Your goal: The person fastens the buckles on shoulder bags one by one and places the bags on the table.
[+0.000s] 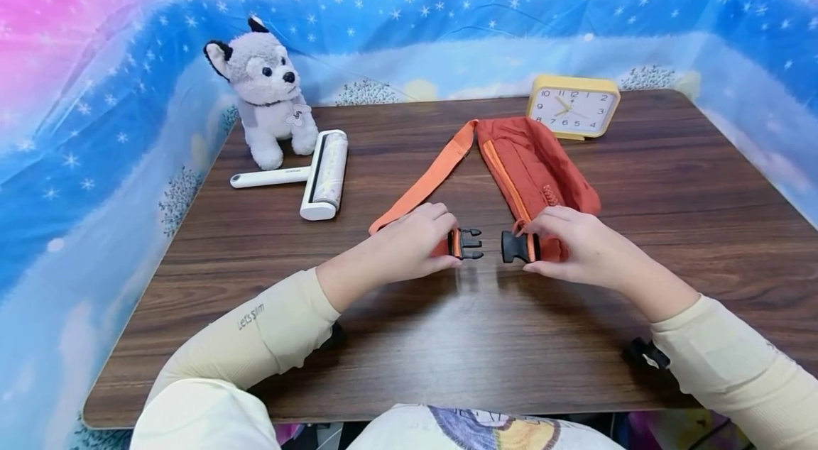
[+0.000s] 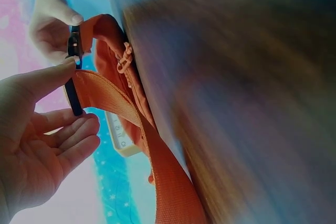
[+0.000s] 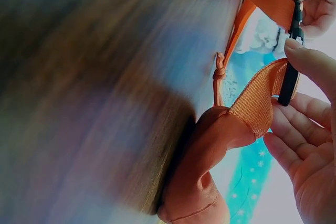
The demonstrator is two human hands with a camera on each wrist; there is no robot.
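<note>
An orange-red waist bag (image 1: 527,159) lies on the table, its orange strap (image 1: 431,180) curving toward me on the left. My left hand (image 1: 412,240) pinches the pronged half of the black buckle (image 1: 471,243) between thumb and fingers. The socket half (image 1: 513,247) is pinched by my right hand (image 1: 584,245), close to the bag's near end. In the head view a small gap separates the two halves, prongs facing the socket. Both wrist views show each thumb on top of its buckle half (image 2: 74,97), held above the tabletop.
A white lint roller (image 1: 327,177) lies at the left, in front of a grey and white plush husky (image 1: 271,95). Behind the bag stands a yellow clock (image 1: 573,106). A patterned cloth (image 1: 409,17) hangs around the table's back and sides.
</note>
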